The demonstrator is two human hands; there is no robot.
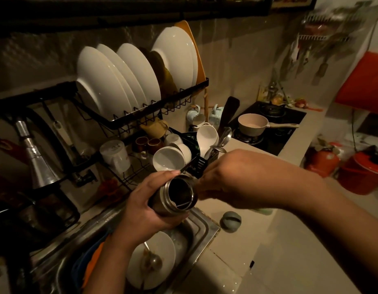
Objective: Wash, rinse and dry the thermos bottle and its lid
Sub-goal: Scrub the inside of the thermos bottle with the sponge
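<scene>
While the left hand [141, 211] grips the open thermos bottle [173, 196], the right hand's [226, 177] grip is hidden.

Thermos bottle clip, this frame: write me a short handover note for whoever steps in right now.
Left hand grips the thermos bottle over the sink, mouth open and tilted toward the camera.
Right hand is at the bottle's rim; its fingers are hidden, so what it holds cannot be told.
Grey round piece, possibly the lid, lies on the counter beside the sink.
Done: lid off.
Left: no suds or running water visible; wash stage cannot be told. Rinsing and drying of both remain.
A dirty plate lies in the sink.
</scene>
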